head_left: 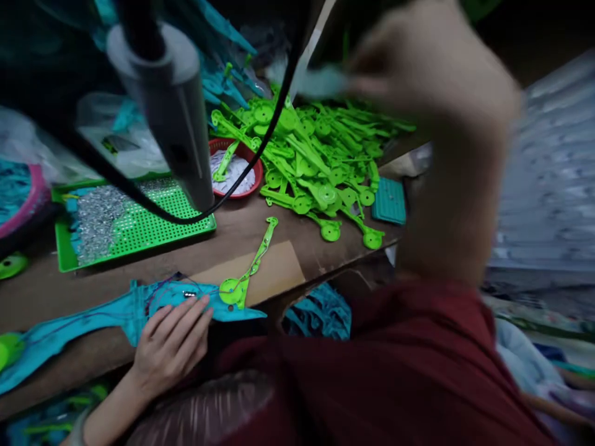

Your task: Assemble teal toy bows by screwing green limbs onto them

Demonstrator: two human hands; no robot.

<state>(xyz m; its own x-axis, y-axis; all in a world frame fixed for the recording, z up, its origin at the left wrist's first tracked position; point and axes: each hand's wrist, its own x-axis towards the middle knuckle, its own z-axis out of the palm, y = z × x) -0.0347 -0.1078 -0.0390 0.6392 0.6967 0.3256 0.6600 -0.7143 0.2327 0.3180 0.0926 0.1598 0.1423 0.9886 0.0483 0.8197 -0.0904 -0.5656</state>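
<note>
My left hand (171,347) rests with its fingers over the near edge of a long blue plastic toy shell (93,313), thumb hidden. Thin wires and a small metal part (189,295) lie inside the shell. A lime-green plastic arm (253,266) with a round end sits on the shell's right part, its narrow end pointing away from me. Raised at the upper right, my right hand (427,62) is smeared by motion. Its fingers are closed on a pale bluish object (320,82), too blurred to name.
Behind the shell lies a heap of lime-green parts (320,155). A green perforated tray (171,217) holds small metal pieces; a red basket (260,176) holds white bits. A grey post (179,118) and a black cable (274,124) cross the view. A teal box (389,200) stands right.
</note>
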